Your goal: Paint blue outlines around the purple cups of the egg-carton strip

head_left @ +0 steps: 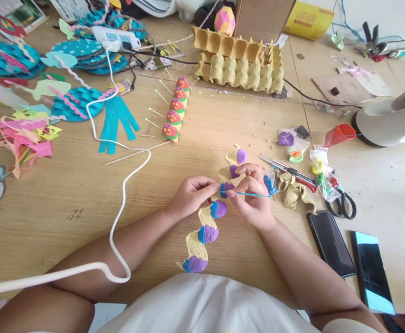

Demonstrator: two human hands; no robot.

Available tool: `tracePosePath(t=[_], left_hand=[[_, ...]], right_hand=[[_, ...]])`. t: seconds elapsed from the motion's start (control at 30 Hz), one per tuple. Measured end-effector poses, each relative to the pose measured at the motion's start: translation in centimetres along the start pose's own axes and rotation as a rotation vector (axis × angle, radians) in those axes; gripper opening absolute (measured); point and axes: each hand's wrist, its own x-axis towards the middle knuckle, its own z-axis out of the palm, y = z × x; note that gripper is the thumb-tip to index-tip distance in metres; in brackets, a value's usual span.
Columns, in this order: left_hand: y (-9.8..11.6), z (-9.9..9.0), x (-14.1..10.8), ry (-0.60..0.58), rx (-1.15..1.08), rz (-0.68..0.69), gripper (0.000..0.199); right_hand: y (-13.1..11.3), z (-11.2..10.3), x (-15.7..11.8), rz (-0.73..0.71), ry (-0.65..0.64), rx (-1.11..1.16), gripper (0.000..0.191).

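A wavy strip of egg carton (197, 245) lies in front of me, its bumps covered with purple and blue clay. My left hand (195, 194) pinches the strip near its middle, thumb and index finger beside a blue-and-purple bump. Between the thumb and fingers of my right hand (252, 199) is a thin blue stick (249, 194), its tip at that same bump. Just right of this hand sits a lump of blue clay (271, 185). Farther back stands a finished-looking caterpillar (177, 107) with red and green bumps, smiling faces and pins stuck in it.
At right lie a utility knife (289, 172), torn carton scraps (290, 192), scissors (344, 203), bagged clay (323, 173) and two phones (330, 243). Egg cartons (244, 74) stand at the back. A white cable (119, 217) crosses the left side near paper scraps (28, 138).
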Motion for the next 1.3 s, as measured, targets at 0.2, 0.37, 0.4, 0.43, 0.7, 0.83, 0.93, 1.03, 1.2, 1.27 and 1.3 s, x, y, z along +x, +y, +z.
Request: tracePosePath(t=[0.2,0.37,0.4,0.43,0.7,0.83,0.93,1.03,1.2,1.27,1.3], left_hand=[[-0.1,0.0,-0.1,0.016,0.031,0.022,0.03],[0.0,0.1,-0.1,0.029,0.065,0.009,0.032],[0.0,0.1,-0.1,0.032,0.065,0.004,0.032],[0.0,0.1,-0.1,0.032,0.063,0.0,0.032],[0.2,0.2,-0.1,0.034,0.061,0.009,0.035],[0.2,0.3,-0.1,0.026,0.04,0.006,0.035],[-0.1,0.2,0.0,0.036,0.001,0.001,0.034],[-0.5,0.1,0.1,0.056,-0.046,-0.016,0.033],[-1.5,0.0,0.3,0.085,-0.13,-0.043,0.033],[-1.7,0.0,0.3,0.084,-0.154,-0.064,0.033],[-1.8,0.0,0.3,0.085,-0.161,-0.073,0.033]], right_hand=[[0.0,0.0,0.1,0.035,0.016,-0.016,0.017],[0.0,0.0,0.1,0.066,0.011,-0.015,0.02],[0.0,0.0,0.1,0.072,0.009,-0.012,0.02],[0.0,0.0,0.1,0.074,0.01,-0.008,0.021],[0.0,0.0,0.1,0.051,0.026,-0.039,0.02],[0.0,0.0,0.0,0.033,0.042,-0.02,0.019],[-0.1,-0.1,-0.2,0.045,0.075,-0.046,0.019],[-0.4,-0.2,-0.3,0.029,0.157,-0.06,0.017],[-2.1,0.1,-0.2,-0.002,0.236,0.055,0.009],[-3.3,-0.1,-0.1,0.018,0.208,0.077,0.012],[-3.9,-0.4,-0.1,0.035,0.184,0.075,0.018]])
